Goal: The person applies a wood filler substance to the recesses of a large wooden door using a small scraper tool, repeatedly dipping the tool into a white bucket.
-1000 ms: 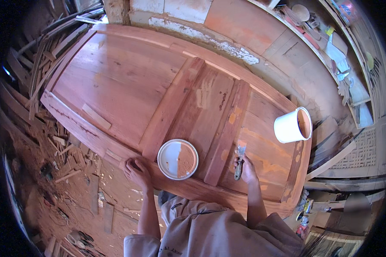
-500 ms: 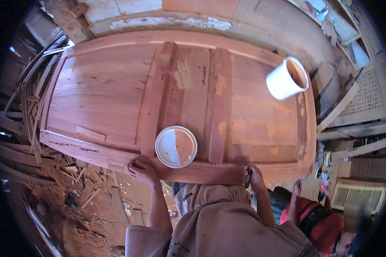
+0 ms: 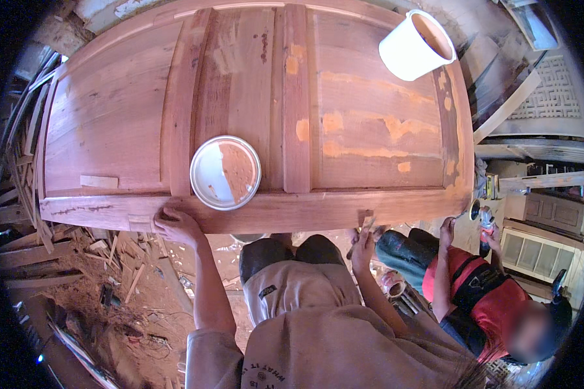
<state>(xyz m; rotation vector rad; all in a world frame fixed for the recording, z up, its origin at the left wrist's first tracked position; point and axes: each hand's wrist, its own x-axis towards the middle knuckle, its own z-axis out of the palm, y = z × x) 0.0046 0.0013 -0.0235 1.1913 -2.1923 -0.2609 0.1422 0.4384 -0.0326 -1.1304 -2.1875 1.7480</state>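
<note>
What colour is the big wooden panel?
The wooden panel is reddish brown, with orange patches towards the right; the head view shows it best.

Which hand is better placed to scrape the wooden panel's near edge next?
Probably the right: the right hand holds the scraper, blade end at the wooden panel's near edge. The left hand rests on that edge near the round lid, with no tool showing.

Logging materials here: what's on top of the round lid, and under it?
The lid carries orange-brown paste on its right side; its left is mostly bare. It rests on the wooden panel; whatever is directly beneath is covered.
</note>
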